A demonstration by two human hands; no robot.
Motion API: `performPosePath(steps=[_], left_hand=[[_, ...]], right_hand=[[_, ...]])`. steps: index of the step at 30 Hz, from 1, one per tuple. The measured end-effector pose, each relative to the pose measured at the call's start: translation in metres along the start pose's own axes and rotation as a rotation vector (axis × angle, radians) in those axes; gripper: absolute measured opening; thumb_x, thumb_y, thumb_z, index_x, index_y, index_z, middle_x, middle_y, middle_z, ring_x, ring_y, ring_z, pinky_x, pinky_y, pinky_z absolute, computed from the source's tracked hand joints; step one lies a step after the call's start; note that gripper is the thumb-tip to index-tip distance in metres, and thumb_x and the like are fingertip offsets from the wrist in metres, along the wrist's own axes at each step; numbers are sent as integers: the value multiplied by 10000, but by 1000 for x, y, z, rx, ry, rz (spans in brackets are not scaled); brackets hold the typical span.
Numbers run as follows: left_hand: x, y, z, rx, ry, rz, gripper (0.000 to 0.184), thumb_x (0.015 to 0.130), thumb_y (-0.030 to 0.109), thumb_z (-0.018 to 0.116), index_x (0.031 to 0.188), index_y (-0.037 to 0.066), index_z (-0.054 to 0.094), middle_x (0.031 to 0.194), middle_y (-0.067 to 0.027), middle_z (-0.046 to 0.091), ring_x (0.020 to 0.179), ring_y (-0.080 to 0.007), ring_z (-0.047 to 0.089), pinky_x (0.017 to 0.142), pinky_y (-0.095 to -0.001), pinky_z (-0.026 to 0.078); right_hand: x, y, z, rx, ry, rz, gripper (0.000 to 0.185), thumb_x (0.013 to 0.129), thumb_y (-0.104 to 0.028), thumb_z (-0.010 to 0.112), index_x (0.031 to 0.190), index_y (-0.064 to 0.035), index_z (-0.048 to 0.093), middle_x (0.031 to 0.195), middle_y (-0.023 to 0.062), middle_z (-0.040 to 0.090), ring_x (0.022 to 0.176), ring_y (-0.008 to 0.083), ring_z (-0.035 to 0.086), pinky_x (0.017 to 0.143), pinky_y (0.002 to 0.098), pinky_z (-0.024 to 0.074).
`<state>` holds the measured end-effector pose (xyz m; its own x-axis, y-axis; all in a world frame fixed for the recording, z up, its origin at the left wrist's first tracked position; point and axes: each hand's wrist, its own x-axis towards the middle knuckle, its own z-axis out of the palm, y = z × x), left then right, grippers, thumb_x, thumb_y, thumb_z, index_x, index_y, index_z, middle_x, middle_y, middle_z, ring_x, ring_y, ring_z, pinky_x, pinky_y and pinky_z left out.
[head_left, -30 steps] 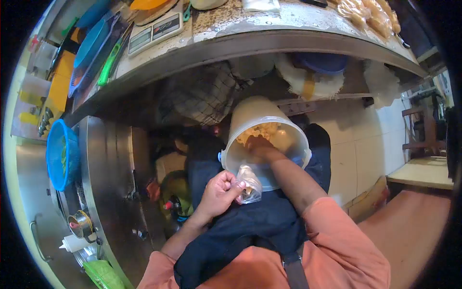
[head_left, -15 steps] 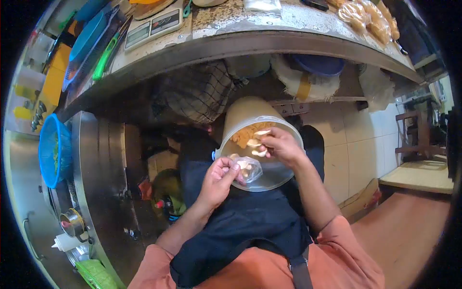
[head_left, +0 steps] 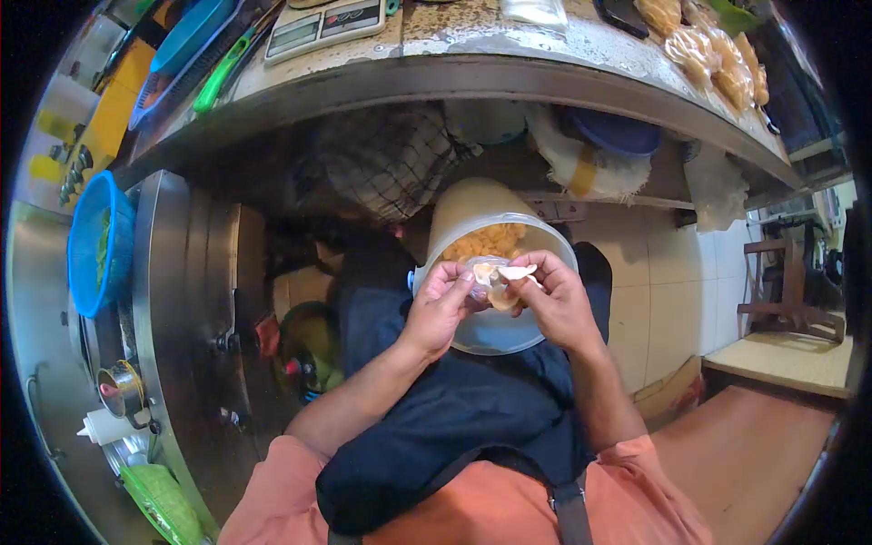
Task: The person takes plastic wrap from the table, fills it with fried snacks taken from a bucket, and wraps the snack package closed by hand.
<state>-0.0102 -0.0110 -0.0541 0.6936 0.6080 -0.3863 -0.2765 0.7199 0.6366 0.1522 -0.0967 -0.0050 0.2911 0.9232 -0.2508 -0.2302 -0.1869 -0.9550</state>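
Observation:
A translucent bucket (head_left: 454, 211) lies tilted between my legs, its mouth facing me, with orange-yellow pieces (head_left: 488, 242) inside. Over its mouth, my left hand (head_left: 447, 304) pinches a small clear plastic bag (head_left: 483, 283) holding pale pieces. My right hand (head_left: 554, 304) is closed on several pale, flat pieces (head_left: 516, 272) right at the bag's opening. Both hands are nearly touching. Fingers hide part of the bag.
Above the bucket runs a metal counter edge (head_left: 472, 77), with a scale (head_left: 325, 34) and filled plastic bags (head_left: 718, 64) on top. A blue basket (head_left: 100, 245) is at the left, a wooden stool (head_left: 779, 282) at the right.
My right hand came up out of the bucket with pale pieces and moved left to the bag. My left hand has risen slightly with the bag, toward the right.

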Motion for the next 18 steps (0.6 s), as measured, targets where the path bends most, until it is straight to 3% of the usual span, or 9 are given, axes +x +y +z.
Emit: performPosePath(steps=[5, 10, 12, 15, 17, 18], left_hand=[[-1, -2, 1, -18, 11, -30, 124, 995, 174, 508, 1059, 75, 473, 1037, -77, 597, 903, -151, 613, 852, -363, 532], [-4, -2, 1, -21, 16, -25, 124, 991, 174, 515, 1058, 78, 474, 1040, -82, 590, 918, -157, 606, 859, -368, 534], [-4, -2, 2, -14, 44, -27, 93, 996, 188, 504, 1037, 106, 484, 915, -36, 582, 857, -140, 599, 823, -351, 523], [-4, -1, -1, -33, 47, -31, 92, 978, 152, 536, 1036, 104, 483, 904, -35, 593, 824, -132, 599, 821, -337, 523], [-3, -4, -6, -28, 38, -12, 109, 965, 131, 554, 1040, 102, 480, 907, -38, 598, 823, -131, 602, 812, -332, 528], [-2, -5, -9, -23, 28, 6, 132, 952, 110, 572, 1044, 100, 477, 910, -41, 603, 821, -131, 604, 803, -326, 533]], right_hand=[[1, -9, 8, 60, 106, -100, 181, 943, -93, 584, 1097, -11, 537, 947, 78, 631, 794, 125, 635, 626, 262, 546], [3, -15, 10, 130, 132, -69, 179, 939, -89, 589, 1098, -24, 538, 931, 77, 640, 797, 137, 645, 616, 261, 555], [3, -16, 5, 179, 144, -40, 180, 937, -91, 593, 1098, -31, 538, 929, 77, 643, 790, 137, 644, 610, 259, 554], [3, -16, -11, 131, 166, -44, 187, 918, -97, 621, 1079, -23, 560, 927, 77, 654, 792, 127, 643, 616, 254, 550], [2, -15, -25, -247, 165, -26, 190, 891, -95, 649, 1046, -2, 589, 918, 90, 665, 813, 134, 648, 648, 269, 556], [0, -15, -27, -524, 145, -109, 216, 855, -88, 676, 1047, -12, 613, 936, 126, 681, 850, 192, 673, 686, 321, 566]])
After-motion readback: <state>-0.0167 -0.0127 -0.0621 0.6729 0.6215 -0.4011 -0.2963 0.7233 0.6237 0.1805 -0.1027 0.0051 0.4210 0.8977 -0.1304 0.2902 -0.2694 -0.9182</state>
